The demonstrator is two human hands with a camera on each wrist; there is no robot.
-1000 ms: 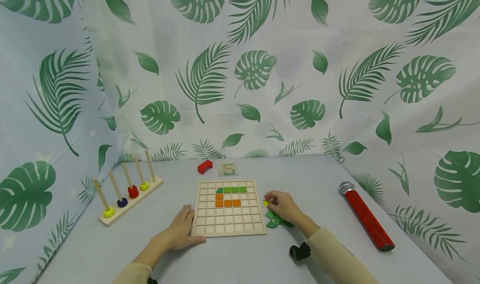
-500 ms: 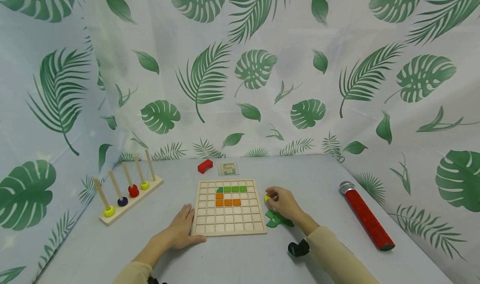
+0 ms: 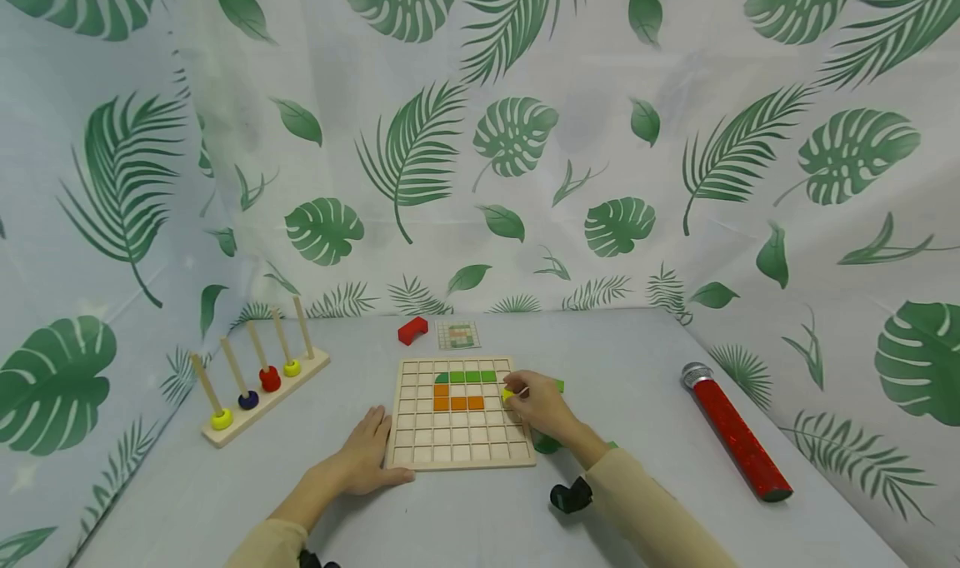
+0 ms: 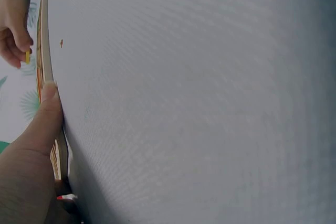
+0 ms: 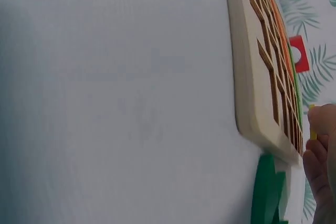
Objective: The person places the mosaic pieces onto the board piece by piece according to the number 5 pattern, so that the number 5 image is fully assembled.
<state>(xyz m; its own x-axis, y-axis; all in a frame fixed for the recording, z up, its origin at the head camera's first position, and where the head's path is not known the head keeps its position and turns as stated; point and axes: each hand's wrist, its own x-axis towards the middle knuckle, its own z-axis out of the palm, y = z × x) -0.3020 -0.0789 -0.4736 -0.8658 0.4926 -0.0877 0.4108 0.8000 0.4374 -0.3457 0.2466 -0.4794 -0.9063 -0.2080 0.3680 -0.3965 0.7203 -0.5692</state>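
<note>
My right hand [image 3: 543, 406] pinches a small yellow tile [image 3: 507, 394] between thumb and fingertips, over the right side of a wooden grid board [image 3: 461, 435]. The yellow tile [image 5: 313, 124] shows edge-on in the right wrist view. On the board lie a row of green tiles [image 3: 472, 377] and several orange tiles [image 3: 459, 403] below it. My left hand [image 3: 363, 455] rests at the board's left front corner, fingers along the left side. Its thumb [image 4: 44, 114] lies against the front edge. Loose green tiles [image 3: 546, 443] are partly hidden under the right hand and forearm.
A pattern card [image 3: 457, 335] and a red arch block [image 3: 413, 331] lie behind the board. At the left stands a peg stand [image 3: 266, 393] with coloured rings. A red microphone [image 3: 738, 435] lies at the right.
My right hand has moved left with the yellow tile, from beside the board to over its right columns. The left hand stays at the board's corner.
</note>
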